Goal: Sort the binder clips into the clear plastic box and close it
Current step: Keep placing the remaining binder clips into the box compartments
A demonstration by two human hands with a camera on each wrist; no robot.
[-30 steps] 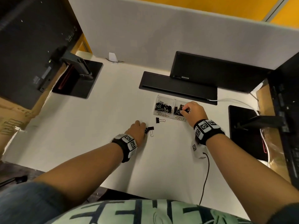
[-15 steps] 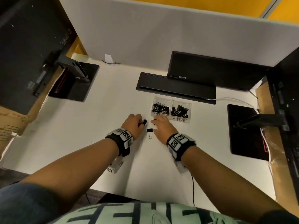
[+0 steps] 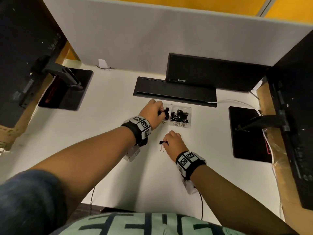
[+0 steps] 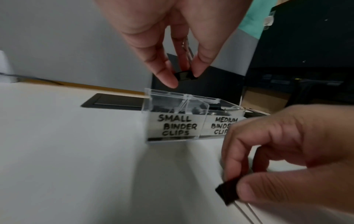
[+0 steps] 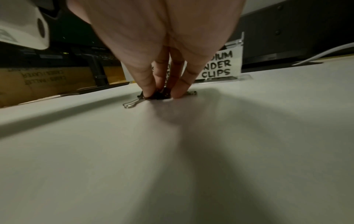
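A clear plastic box (image 3: 180, 124) with two compartments stands open on the white desk, labelled "small binder clips" (image 4: 177, 125) and "medium binder clips" (image 5: 218, 66). Both hold several black clips. My left hand (image 3: 161, 111) hovers over the small compartment, thumb and forefinger pinching a small black binder clip (image 4: 185, 75) just above its rim. Nearer to me, my right hand (image 3: 166, 142) pinches a black binder clip (image 3: 162, 142) lying on the desk, its wire handles (image 5: 131, 103) flat on the surface. In the right wrist view my right hand (image 5: 162, 94) covers most of that clip.
A flat black bar (image 3: 174, 91) and a dark monitor (image 3: 211, 72) lie just behind the box. Black stand bases sit at the left (image 3: 67, 92) and right (image 3: 247, 133). A white cable (image 3: 233, 101) runs at the back right. A grey partition closes the rear.
My left hand lifted a small clip from the desk and carried it forward over the box's small compartment. My right hand came back from the box and took hold of the clip on the desk.
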